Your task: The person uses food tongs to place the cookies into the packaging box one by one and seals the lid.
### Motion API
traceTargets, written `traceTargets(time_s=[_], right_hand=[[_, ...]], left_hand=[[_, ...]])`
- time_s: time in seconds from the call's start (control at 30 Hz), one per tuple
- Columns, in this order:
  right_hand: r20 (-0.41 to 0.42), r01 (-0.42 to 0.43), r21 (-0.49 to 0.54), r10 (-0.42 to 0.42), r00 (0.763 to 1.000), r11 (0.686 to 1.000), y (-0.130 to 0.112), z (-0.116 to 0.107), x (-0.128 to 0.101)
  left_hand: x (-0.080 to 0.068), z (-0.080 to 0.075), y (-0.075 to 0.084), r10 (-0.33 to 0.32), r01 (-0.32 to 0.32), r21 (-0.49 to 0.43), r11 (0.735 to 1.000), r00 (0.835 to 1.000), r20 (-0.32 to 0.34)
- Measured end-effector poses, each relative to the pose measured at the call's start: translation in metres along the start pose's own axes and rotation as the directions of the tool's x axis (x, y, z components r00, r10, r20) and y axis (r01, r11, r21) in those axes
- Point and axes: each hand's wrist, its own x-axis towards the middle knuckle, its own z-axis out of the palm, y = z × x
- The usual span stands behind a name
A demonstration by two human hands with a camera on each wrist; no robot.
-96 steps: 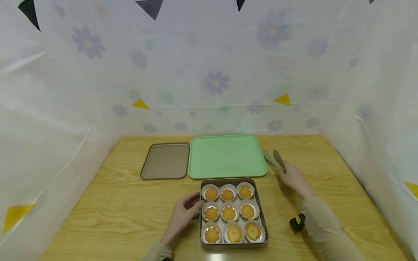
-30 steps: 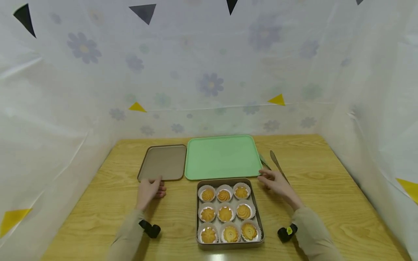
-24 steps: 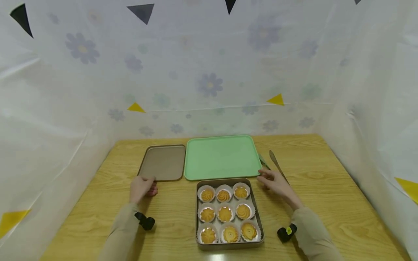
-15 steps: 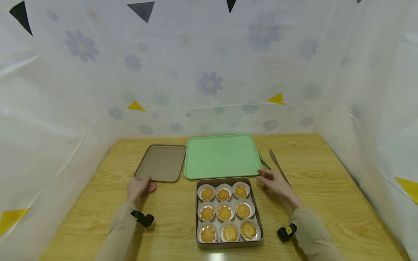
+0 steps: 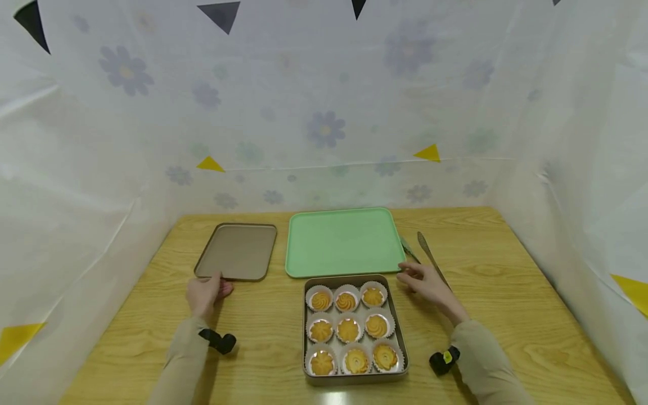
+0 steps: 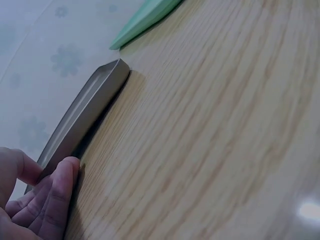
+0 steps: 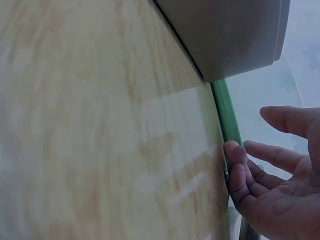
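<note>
My left hand (image 5: 203,292) pinches the near left corner of the shallow brown square tray (image 5: 237,251), thumb at the rim; the left wrist view shows the fingers curled against its side wall (image 6: 95,105). My right hand (image 5: 429,286) holds nothing, its fingers loosely bent at the near right corner of the green tray (image 5: 344,242). Beneath and behind that hand lie tongs (image 5: 428,252), their handle end hidden by it. Between my hands stands a deeper brown square pan (image 5: 356,380) with rows of piped cookies (image 5: 348,330) in white paper cups.
Everything lies on a wood-grain table (image 5: 263,337). A pale flowered curtain (image 5: 324,84) closes off the back and both sides. In the right wrist view the deep pan's wall (image 7: 230,40) rises close beside the right hand.
My right hand has let go of the tongs and come to the green tray's corner. My left hand has left the cookie pan and drawn the shallow brown tray left, opening a gap beside the green one.
</note>
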Motion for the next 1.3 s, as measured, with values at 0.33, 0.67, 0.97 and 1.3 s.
traceTargets(time_s=[0.33, 0.67, 0.97, 1.3], right_hand=[[0.007, -0.002, 0.010, 0.002, 1.000, 1.000, -0.001, 0.000, -0.002], [0.014, -0.012, 0.014, 0.012, 1.000, 1.000, -0.001, -0.001, -0.003], [0.028, -0.009, 0.084, 0.006, 1.000, 0.996, -0.005, -0.005, -0.003], [0.054, 0.024, 0.162, -0.033, 0.998, 0.986, -0.036, -0.005, 0.004]], left_hand=[[-0.001, -0.004, 0.001, 0.052, -0.053, -0.004, 0.999, 0.992, -0.113], [-0.008, -0.002, 0.014, 0.176, -0.173, 0.035, 0.984, 0.968, -0.176], [-0.023, 0.020, 0.032, 0.373, -0.380, -0.014, 0.925, 0.915, -0.155], [-0.037, 0.050, 0.053, 0.541, -0.537, 0.071, 0.841, 0.840, -0.048]])
